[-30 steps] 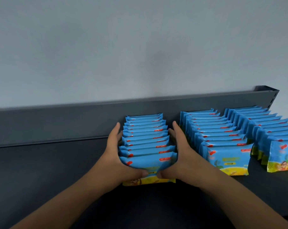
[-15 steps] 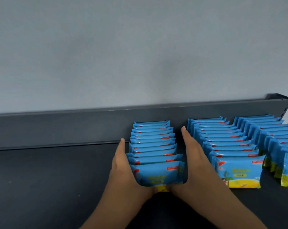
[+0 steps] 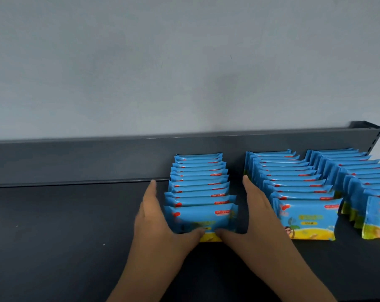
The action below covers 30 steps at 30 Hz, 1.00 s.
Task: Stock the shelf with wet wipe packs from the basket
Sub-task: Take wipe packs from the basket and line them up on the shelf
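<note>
As both bare hands bracket a row of wet wipe packs [image 3: 198, 192] on the dark shelf [image 3: 65, 225], the left hand [image 3: 154, 223] lies flat along the row's left side and the right hand [image 3: 253, 216] along its right. Each grip is spread, not pinching: fingers extended toward the back, thumbs meeting on the front pack's yellow lower edge. The row's long axis runs away from the person toward the shelf's rear lip [image 3: 75, 162]. Two further rows [image 3: 293, 184] stand to the right. No basket is visible.
</note>
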### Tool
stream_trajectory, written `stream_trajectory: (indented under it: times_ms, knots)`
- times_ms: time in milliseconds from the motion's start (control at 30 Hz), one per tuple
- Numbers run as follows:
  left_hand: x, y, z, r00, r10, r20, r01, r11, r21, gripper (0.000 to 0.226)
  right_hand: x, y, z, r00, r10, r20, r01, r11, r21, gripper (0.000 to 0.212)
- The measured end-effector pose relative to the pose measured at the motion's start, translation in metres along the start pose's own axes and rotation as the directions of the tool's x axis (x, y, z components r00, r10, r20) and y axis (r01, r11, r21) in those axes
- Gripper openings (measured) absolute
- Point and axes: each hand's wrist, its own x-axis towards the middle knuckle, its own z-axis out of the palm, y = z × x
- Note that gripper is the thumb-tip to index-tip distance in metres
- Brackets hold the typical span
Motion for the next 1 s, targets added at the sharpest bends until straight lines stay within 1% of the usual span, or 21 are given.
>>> stream_trajectory:
  times_ms: [33,67,133,167,200,233,267,300,333,367,433,500,567,600,667,733,767,800,900,933,1000]
  knots:
    - [-0.005,0.006,-0.002,0.995,0.039,-0.090,-0.034,0.998,0.056,0.140,-0.005,-0.001,-0.003,1.000,-0.006,-0.012,0.006,1.000,-0.013,0.120]
    - [-0.012,0.015,-0.006,0.978,0.112,-0.177,-0.092,0.989,0.119,0.133,-0.012,-0.002,-0.008,0.999,-0.018,-0.045,0.018,1.000,-0.005,0.115]
    - [-0.024,0.028,-0.008,0.893,0.324,-0.311,-0.274,0.942,0.193,0.108,-0.027,-0.002,-0.020,0.979,-0.041,-0.199,0.053,0.997,0.059,0.096]
    - [-0.032,0.036,-0.006,0.838,0.417,-0.351,-0.374,0.909,0.185,0.093,-0.034,0.001,-0.028,0.951,-0.052,-0.305,0.086,0.991,0.100,0.084]
    - [-0.039,0.045,-0.001,0.801,0.474,-0.365,-0.459,0.879,0.134,0.077,-0.041,0.005,-0.036,0.911,-0.056,-0.408,0.129,0.979,0.155,0.073]
    - [-0.047,0.053,0.007,0.781,0.498,-0.376,-0.525,0.850,0.036,0.061,-0.046,0.012,-0.046,0.865,-0.045,-0.499,0.181,0.957,0.228,0.061]
    - [-0.052,0.060,0.018,0.780,0.497,-0.379,-0.567,0.818,-0.094,0.048,-0.049,0.019,-0.058,0.825,-0.016,-0.565,0.222,0.928,0.298,0.051]
    - [-0.057,0.067,0.030,0.801,0.471,-0.370,-0.569,0.791,-0.224,0.040,-0.049,0.028,-0.069,0.799,0.034,-0.600,0.236,0.901,0.365,0.042]
    - [-0.061,0.075,0.043,0.842,0.425,-0.332,-0.529,0.772,-0.354,0.036,-0.046,0.039,-0.080,0.787,0.102,-0.609,0.223,0.872,0.435,0.034]
    - [-0.064,0.085,0.056,0.896,0.356,-0.267,-0.443,0.765,-0.467,0.033,-0.043,0.048,-0.091,0.783,0.178,-0.596,0.191,0.843,0.503,0.030]
    - [-0.066,0.110,0.083,0.980,0.172,-0.104,-0.200,0.761,-0.617,0.026,-0.032,0.066,-0.110,0.815,0.270,-0.512,0.103,0.803,0.587,0.029]
    - [-0.059,0.131,0.110,0.997,0.041,0.059,0.009,0.741,-0.672,0.016,-0.019,0.082,-0.122,0.859,0.310,-0.408,0.023,0.772,0.635,0.031]
    - [-0.043,0.139,0.138,0.979,-0.057,0.196,0.177,0.714,-0.677,0.022,-0.005,0.094,-0.127,0.897,0.319,-0.306,-0.050,0.760,0.648,0.032]
    - [-0.036,0.139,0.150,0.966,-0.105,0.238,0.237,0.735,-0.636,0.029,0.001,0.099,-0.128,0.907,0.319,-0.274,-0.075,0.764,0.641,0.033]
    - [-0.023,0.133,0.172,0.951,-0.196,0.240,0.302,0.763,-0.572,0.049,0.016,0.112,-0.129,0.913,0.336,-0.233,-0.126,0.773,0.622,0.036]
    - [-0.013,0.125,0.187,0.944,-0.283,0.171,0.329,0.747,-0.578,0.054,0.031,0.116,-0.128,0.911,0.374,-0.173,-0.193,0.757,0.624,0.043]
    - [-0.009,0.123,0.192,0.934,-0.328,0.144,0.349,0.743,-0.571,0.055,0.037,0.118,-0.128,0.905,0.404,-0.132,-0.229,0.726,0.648,0.048]
    - [-0.005,0.121,0.195,0.921,-0.368,0.123,0.370,0.734,-0.570,0.053,0.043,0.121,-0.125,0.898,0.433,-0.082,-0.257,0.666,0.700,0.049]
    - [0.004,0.116,0.198,0.885,-0.449,0.124,0.433,0.695,-0.574,0.040,0.056,0.127,-0.118,0.875,0.477,0.076,-0.327,0.468,0.821,0.033]
    - [0.005,0.115,0.199,0.877,-0.458,0.142,0.451,0.686,-0.570,0.038,0.057,0.122,-0.118,0.854,0.504,0.129,-0.371,0.416,0.830,0.034]
    - [0.003,0.114,0.201,0.862,-0.474,0.179,0.478,0.645,-0.596,0.041,0.058,0.115,-0.119,0.828,0.522,0.203,-0.430,0.361,0.827,0.035]
